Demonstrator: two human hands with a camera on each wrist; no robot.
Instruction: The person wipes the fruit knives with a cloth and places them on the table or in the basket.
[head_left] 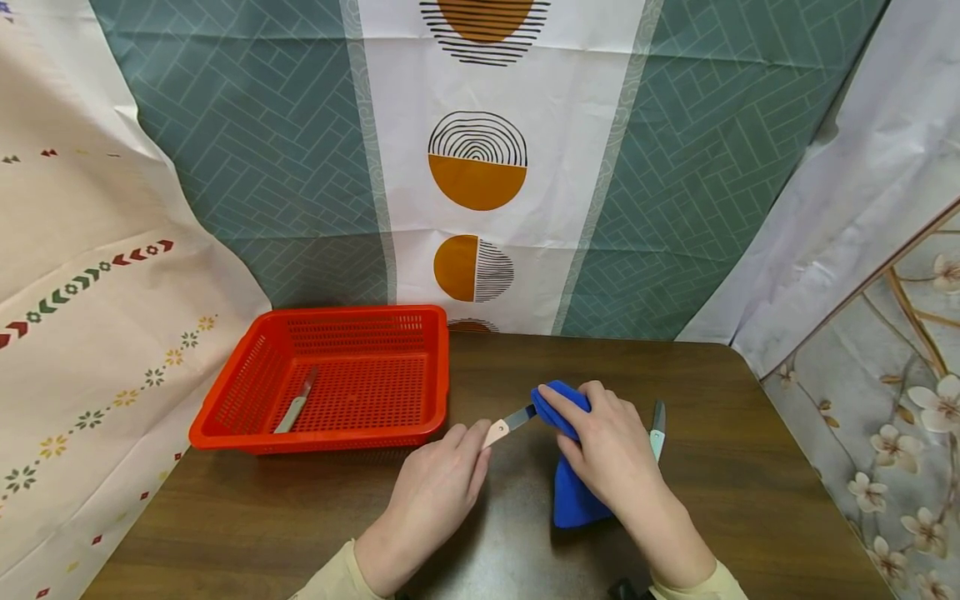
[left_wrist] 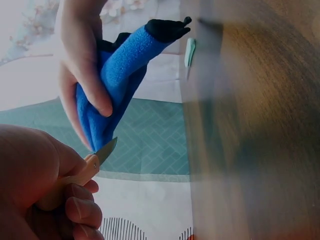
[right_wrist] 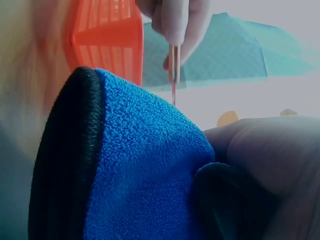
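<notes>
My left hand (head_left: pixel 438 475) grips the pale peach handle of a small folding knife (head_left: pixel 507 426), its blade extended and pointing toward my right hand. A blue cloth (head_left: pixel 577 492) with a black edge is held in my right hand (head_left: pixel 617 446), bunched between thumb and fingers, its lower part hanging down. The cloth's upper fold meets the blade's tip in the head view. In the left wrist view the blade (left_wrist: pixel 107 151) shows just below the cloth (left_wrist: pixel 120 65). The right wrist view has the cloth (right_wrist: pixel 140 160) hiding the blade's end.
A red plastic basket (head_left: pixel 318 437) stands at the left of the brown table (head_left: pixel 495 550), with one pale-handled knife (head_left: pixel 296 404) inside it. Beyond my right hand lies a mint-handled knife (head_left: pixel 657 429). A patterned curtain (head_left: pixel 480 275) hangs behind the table.
</notes>
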